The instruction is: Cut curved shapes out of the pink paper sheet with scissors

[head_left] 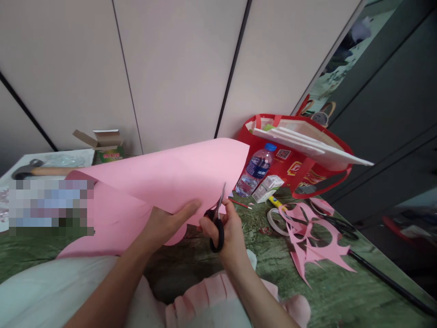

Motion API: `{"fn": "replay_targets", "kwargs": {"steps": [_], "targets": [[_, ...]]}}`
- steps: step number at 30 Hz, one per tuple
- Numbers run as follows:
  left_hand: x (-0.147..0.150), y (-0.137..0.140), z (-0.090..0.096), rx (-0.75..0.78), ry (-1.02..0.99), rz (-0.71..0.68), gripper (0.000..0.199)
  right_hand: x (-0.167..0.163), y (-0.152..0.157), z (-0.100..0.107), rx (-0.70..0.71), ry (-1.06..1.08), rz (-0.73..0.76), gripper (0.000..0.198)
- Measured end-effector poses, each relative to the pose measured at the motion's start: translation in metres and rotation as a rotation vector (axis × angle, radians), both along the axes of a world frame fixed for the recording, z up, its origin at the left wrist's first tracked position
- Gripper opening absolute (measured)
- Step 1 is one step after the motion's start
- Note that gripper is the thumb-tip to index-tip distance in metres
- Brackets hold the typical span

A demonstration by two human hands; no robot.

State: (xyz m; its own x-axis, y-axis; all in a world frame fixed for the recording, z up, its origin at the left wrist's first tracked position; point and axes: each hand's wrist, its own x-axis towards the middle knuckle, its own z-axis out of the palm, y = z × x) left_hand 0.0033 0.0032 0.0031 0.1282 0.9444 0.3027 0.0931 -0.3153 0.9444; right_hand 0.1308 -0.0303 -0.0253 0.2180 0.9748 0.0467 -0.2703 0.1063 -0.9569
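Pink paper [177, 168] and scissors [218, 210]
Left hand [170, 225] holds paper; right hand [231, 231] grips scissors, bottle [256, 169] at their one o'clock.

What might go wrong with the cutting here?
The scissors in the right hand are near the left hand, which holds the pink paper, so a slip might nick a finger.
The paper is big and curls over, so a cut could go crooked or catch a fold.
The bottle is close to the paper's edge, so swinging the sheet might knock it.
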Motion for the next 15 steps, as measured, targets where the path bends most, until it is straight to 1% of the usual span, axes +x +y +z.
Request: {"fn": "replay_targets", "kwargs": {"steps": [6,9,15], "targets": [[-0.0002,0.0017,-0.0022,0.004,-0.053,-0.015,0.040,0.0010,0.0010,-0.0061,-0.006,0.040,0.013,0.061],[0.0002,0.0023,-0.0022,-0.001,-0.056,-0.010,0.040,0.0009,0.0007,-0.0047,-0.017,0.030,0.002,0.059],[0.0003,0.0045,-0.0045,0.037,-0.063,-0.005,0.036,0.0010,0.0007,-0.0021,-0.023,-0.001,0.012,0.062]]}}
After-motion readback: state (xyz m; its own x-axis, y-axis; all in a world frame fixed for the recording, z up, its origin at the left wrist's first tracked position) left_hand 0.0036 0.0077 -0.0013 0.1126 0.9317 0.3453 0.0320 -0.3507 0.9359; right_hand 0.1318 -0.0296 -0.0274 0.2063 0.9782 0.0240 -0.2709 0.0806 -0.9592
